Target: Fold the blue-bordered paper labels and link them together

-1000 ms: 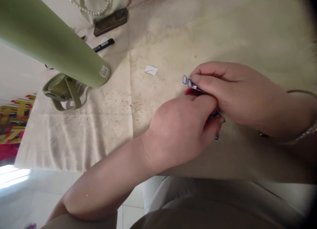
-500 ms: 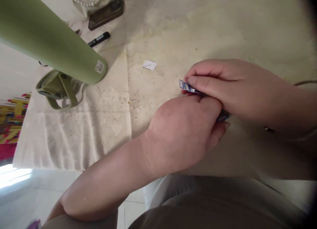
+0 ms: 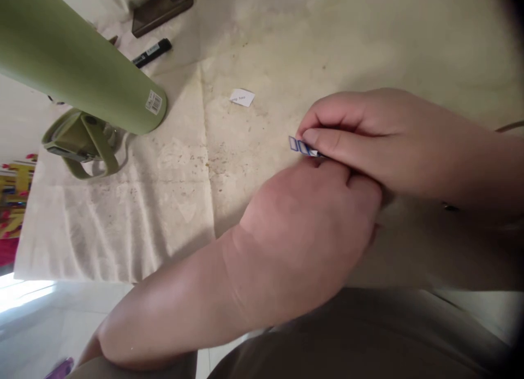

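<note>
A narrow strip of blue-bordered labels [image 3: 302,146] sticks out between my two hands, with a small white corner lifted on it. Pressing down on this strip is the thumb of my right hand [image 3: 380,133], its fingers curled underneath. My left hand [image 3: 303,226] is closed, its back toward me, and touches the right hand from below. Its fingertips and the rest of the strip are hidden behind the knuckles. On the tablecloth beyond them lies a small white paper piece [image 3: 242,98] with printed letters.
To the left a large green tumbler [image 3: 94,67] leans into view, near a green lid with a handle [image 3: 82,144]. Behind stand a black marker [image 3: 152,52] and a dark phone [image 3: 164,9]. The cream tablecloth [image 3: 110,220] drapes over the table's left edge.
My left hand has turned and shifted slightly right, covering the lower end of the label strip. The right hand keeps its pinch. The view has moved a little, sliding the table things up and left.
</note>
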`<state>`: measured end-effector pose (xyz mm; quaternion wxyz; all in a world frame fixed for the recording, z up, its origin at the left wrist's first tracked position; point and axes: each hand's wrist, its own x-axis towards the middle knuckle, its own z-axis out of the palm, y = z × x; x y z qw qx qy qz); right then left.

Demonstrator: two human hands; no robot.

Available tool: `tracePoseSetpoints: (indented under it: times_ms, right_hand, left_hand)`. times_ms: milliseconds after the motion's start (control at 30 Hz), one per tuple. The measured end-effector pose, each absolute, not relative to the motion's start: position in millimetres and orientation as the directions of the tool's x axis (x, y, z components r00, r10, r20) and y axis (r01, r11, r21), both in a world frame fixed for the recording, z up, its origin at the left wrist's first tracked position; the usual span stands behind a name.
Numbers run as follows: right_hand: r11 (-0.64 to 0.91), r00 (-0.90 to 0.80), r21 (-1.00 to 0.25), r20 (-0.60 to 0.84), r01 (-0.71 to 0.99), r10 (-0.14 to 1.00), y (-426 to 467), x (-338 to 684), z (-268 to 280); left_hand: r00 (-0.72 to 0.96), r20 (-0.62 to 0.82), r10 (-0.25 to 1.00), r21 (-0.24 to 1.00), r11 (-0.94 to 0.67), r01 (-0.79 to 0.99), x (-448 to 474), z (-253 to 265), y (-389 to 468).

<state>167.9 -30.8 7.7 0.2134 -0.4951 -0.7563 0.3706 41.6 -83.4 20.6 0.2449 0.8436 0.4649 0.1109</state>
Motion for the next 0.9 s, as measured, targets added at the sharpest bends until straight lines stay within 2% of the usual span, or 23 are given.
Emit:
tracePoseSetpoints:
  times_ms: [100, 267, 433, 533, 900]
  right_hand:
    - [0.268, -0.427, -0.745, -0.026, 0.611, 0.904, -32, 167, 8]
    - [0.304, -0.448, -0.746, 0.009, 0.592, 0.894, -29, 169, 3]
    - [0.312, -0.468, -0.769, 0.020, 0.557, 0.883, -29, 171, 2]
    - [0.278, -0.445, -0.791, 0.008, 0.545, 0.895, -32, 171, 3]
    - [0.211, -0.417, -0.830, -0.028, 0.516, 0.908, -31, 173, 9]
  left_hand:
    - [0.645, -0.045, 0.763, 0.423, -0.570, 0.705, 41, 20, -86]
    - [0.679, -0.016, 0.734, 0.368, -0.627, 0.687, 40, 17, -82]
    - [0.719, -0.099, 0.688, 0.259, -0.680, 0.686, 41, 20, -75]
    - [0.702, -0.126, 0.701, 0.265, -0.658, 0.705, 42, 23, -72]
    - [0.690, -0.030, 0.723, 0.351, -0.638, 0.685, 38, 22, -68]
